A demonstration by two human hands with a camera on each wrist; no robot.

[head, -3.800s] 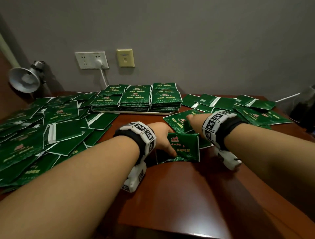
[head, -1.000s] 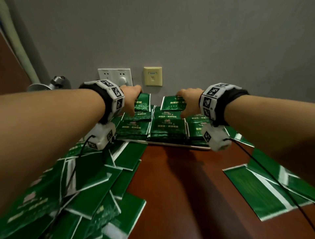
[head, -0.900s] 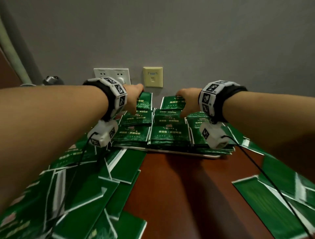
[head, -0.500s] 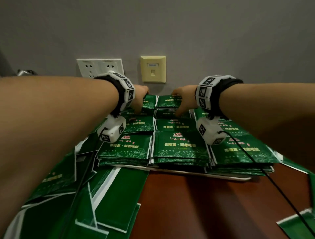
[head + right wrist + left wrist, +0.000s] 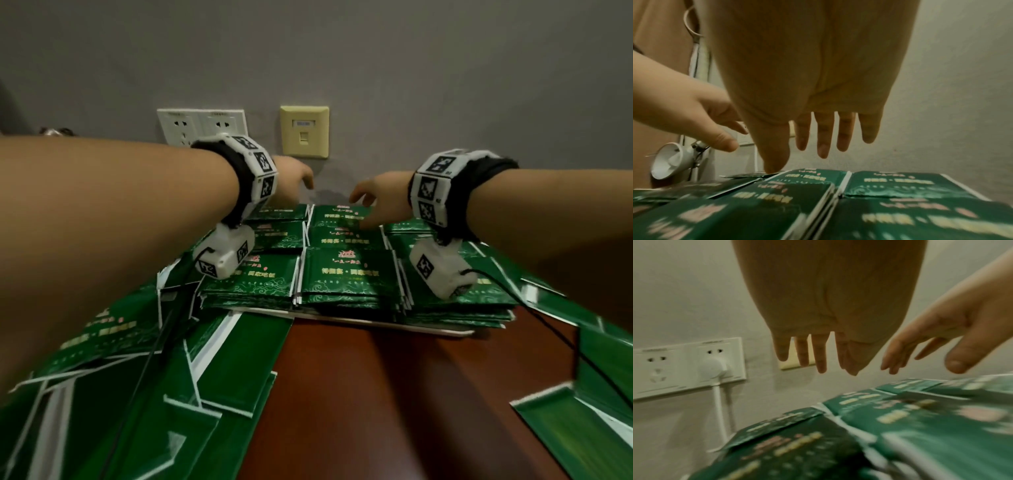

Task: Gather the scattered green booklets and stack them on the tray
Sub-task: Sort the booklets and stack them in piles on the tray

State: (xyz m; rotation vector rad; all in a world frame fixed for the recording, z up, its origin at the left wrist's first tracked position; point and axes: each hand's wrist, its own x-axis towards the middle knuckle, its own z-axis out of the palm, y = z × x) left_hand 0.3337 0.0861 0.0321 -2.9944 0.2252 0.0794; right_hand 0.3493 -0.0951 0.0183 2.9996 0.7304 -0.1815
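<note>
Stacks of green booklets [image 5: 346, 274] fill a white tray [image 5: 376, 324] against the wall. Both hands hover above the far row of stacks. My left hand [image 5: 294, 185] has its fingers [image 5: 818, 353] straight and spread, holding nothing. My right hand [image 5: 373, 195] is also open, fingers [image 5: 824, 136] extended just above the back booklets [image 5: 890, 183]. Each wrist view shows the other hand beside its own. Loose green booklets [image 5: 144, 359] lie scattered at the left, and more booklets [image 5: 589, 425] lie at the right.
A brown wooden table [image 5: 394, 394] runs between the two scattered heaps. On the grey wall sit a white socket panel [image 5: 202, 123] with a plug and cord [image 5: 717, 386], and a yellow wall plate [image 5: 304, 132]. A small white lamp [image 5: 672, 160] stands at the left.
Both hands carried booklets from the table to the tray's far row. They have now let go and lifted slightly, fingers spread. The head has moved closer to the tray.
</note>
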